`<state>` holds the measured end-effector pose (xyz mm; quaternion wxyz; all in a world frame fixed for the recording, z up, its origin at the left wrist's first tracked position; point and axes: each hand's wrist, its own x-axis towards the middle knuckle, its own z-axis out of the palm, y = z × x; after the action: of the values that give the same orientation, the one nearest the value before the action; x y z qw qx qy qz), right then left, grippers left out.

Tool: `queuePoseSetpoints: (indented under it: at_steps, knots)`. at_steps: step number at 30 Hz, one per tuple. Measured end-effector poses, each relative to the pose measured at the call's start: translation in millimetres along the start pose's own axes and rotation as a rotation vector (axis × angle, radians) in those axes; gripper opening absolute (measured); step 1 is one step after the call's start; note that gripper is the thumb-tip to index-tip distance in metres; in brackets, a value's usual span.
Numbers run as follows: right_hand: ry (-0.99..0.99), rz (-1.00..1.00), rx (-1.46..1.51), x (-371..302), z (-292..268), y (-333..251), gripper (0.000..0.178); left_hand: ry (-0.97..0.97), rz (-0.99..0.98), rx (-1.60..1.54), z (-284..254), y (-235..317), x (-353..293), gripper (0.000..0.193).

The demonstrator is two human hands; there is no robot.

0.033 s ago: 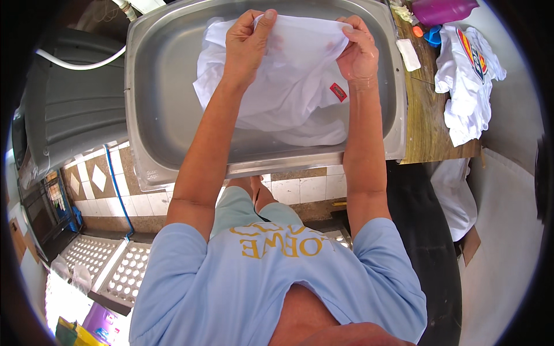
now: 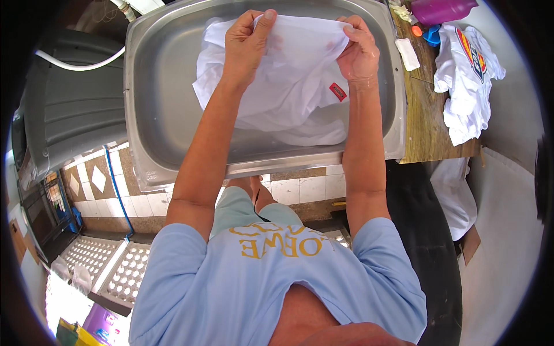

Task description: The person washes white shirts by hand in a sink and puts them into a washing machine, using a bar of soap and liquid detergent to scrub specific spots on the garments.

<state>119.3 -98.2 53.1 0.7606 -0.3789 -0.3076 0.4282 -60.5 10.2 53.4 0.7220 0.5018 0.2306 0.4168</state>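
A thin white garment [image 2: 288, 81], wet-looking and with a small red label near its right side, hangs in folds in a metal sink basin [image 2: 164, 127]. My left hand [image 2: 248, 46] pinches its upper edge between thumb and fingers. At the other end of that edge, my right hand [image 2: 358, 52] grips the cloth, and wetness shines on its wrist. Between the two hands the fabric is drawn fairly taut, with faint reddish spots showing on it. The lower folds lie on the basin floor.
Right of the basin, a wooden counter [image 2: 424, 115] holds a white printed shirt [image 2: 467, 81], a white bar [image 2: 408, 55], a blue scoop-like item [image 2: 432, 36] and a purple container [image 2: 444, 10]. A dark grey plastic piece [image 2: 81, 98] and a white hose [image 2: 81, 67] are at the left.
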Motion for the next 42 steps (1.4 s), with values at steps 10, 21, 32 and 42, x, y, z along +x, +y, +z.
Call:
queuePoseSetpoints:
  at_steps: [10,21,32,42]
  knots:
    - [0.178,-0.099,0.031,-0.1,-13.7,-13.3,0.016,-0.054,-0.046,0.009,9.2,-1.8,-6.5,0.022]
    - [0.256,-0.159,0.103,-8.3,-10.3,-18.7,0.023,-0.131,-0.043,-0.013,17.8,-7.2,-14.5,0.023]
    - [0.675,-0.122,-1.089,1.5,-70.9,54.7,0.032,-0.196,0.277,1.047,33.9,-53.3,37.0,0.038]
    - [0.773,0.215,-0.150,-4.0,-42.0,36.9,0.043,-0.372,-0.043,0.897,9.1,-83.0,45.9,0.029]
